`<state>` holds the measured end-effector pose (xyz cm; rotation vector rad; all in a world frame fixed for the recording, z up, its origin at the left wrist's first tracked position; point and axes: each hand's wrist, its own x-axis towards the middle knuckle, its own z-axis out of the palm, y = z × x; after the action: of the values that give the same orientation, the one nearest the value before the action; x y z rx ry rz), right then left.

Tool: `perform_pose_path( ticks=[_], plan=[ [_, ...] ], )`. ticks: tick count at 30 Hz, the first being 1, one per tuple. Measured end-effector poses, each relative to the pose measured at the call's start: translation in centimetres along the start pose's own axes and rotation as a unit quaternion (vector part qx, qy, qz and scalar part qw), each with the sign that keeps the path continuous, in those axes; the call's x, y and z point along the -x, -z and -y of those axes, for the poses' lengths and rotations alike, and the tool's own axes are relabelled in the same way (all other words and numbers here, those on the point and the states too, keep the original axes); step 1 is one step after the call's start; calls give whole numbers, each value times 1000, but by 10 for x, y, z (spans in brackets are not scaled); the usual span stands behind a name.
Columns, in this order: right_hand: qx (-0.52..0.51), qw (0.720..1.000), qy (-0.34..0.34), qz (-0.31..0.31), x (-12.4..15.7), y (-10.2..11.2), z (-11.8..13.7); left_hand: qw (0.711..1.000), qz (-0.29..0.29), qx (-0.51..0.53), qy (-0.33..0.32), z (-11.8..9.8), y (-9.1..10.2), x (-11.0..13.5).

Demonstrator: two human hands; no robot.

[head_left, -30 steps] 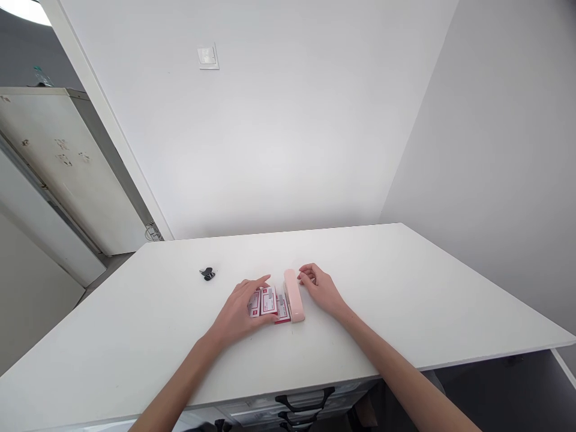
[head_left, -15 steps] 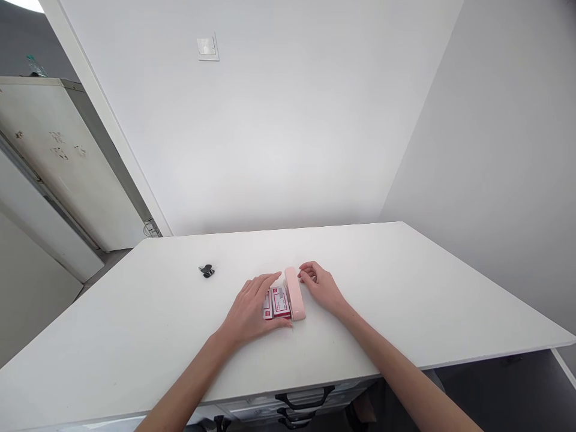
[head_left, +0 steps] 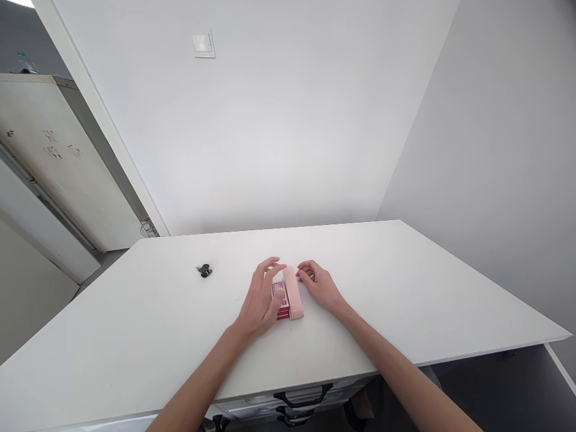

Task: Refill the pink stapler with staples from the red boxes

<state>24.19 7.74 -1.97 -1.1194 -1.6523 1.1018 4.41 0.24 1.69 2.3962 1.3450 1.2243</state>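
Note:
A pale pink stapler (head_left: pixel 294 294) lies lengthwise on the white tabletop. Against its left side sits a stack of small red-and-white boxes (head_left: pixel 282 312). My left hand (head_left: pixel 263 300) is over these boxes, fingers arched and apart, with the thumb on or just above the top box. Its fingertips reach to the stapler's far end; whether they touch it I cannot tell. Part of the boxes is hidden behind this hand. To the right of the stapler my right hand (head_left: pixel 320 287) rests on the table, fingers loosely curled toward the thumb with nothing seen in them.
A small black object (head_left: pixel 204 270), perhaps a set of keys, lies on the left of the white table (head_left: pixel 153 324). Black drawer handles (head_left: pixel 303 397) show under the front edge. A wall with a light switch (head_left: pixel 204 44) stands behind the table.
The left thumb has come up from the near edge onto the top box, and the fingers have shifted up and right. The left-hand box now shows stacked against the stapler. My right hand stays put.

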Motion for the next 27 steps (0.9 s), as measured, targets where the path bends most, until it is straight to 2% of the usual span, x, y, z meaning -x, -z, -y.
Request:
perform_pose_path(
  ticks=[4,7,9,27],
  plan=[
    [1,1000,-2,0,0,1,-2,988,-56,-5,142,7,6,1],
    [2,1000,-3,0,0,1,-2,968,-39,5,246,10,6,-1],
    [2,1000,-2,1,0,1,-3,960,-25,21,278,9,5,-2],
    [10,1000,6,1,1,1,-6,967,15,5,253,0,5,-1]
  ],
)
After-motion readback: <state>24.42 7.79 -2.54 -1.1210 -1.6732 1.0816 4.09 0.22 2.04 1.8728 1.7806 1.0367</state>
